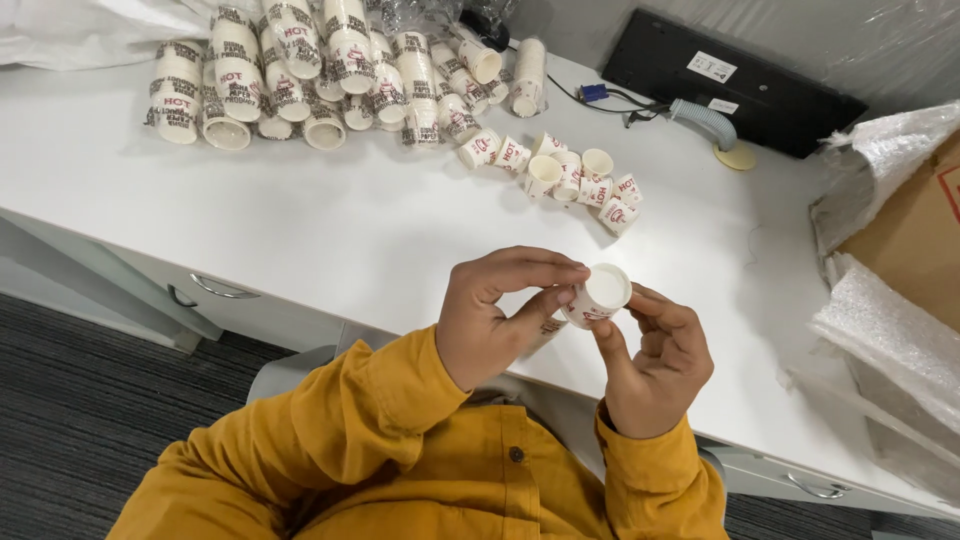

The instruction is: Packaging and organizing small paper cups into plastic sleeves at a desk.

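Desk (330, 240), white and wide, carries stacked printed paper cups (300, 70) at its far side, with loose cups (570, 170) scattered nearer you. Over the desk's near edge, your left hand (495, 315) and right hand (655, 365) both pinch one small paper cup (598, 295) between them, fingertips closed on its sides, mouth tilted up.

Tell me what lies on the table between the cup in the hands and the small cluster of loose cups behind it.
In the head view, nothing: only bare white table separates the held paper cup from the loose cups.
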